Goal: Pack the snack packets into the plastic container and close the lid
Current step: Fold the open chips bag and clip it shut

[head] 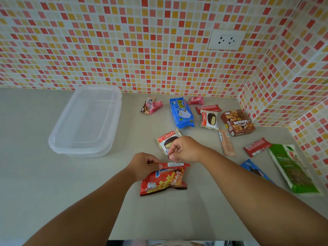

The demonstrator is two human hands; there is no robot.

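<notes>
A clear plastic container [85, 121] stands empty at the back left, resting on what looks like its lid. My left hand [143, 165] grips the left end of a red bar packet [177, 165], which lies across the top of a red potato snack bag [163, 181]. My right hand [185, 149] is just above, with thumb and forefinger pinched at the near corner of a Choco Pie packet [166, 140]. A blue wafer pack [182, 112], a second Choco Pie [209, 119] and a brown biscuit box [237, 123] lie further back.
More packets are scattered over the grey counter [35, 174]: pink and Oreo packets [150, 105], red bars [257, 147], a tan bar [227, 142], a green bag [292, 167] and a blue packet [255, 170]. Tiled walls close the back and right. A wall socket [225, 39] sits above.
</notes>
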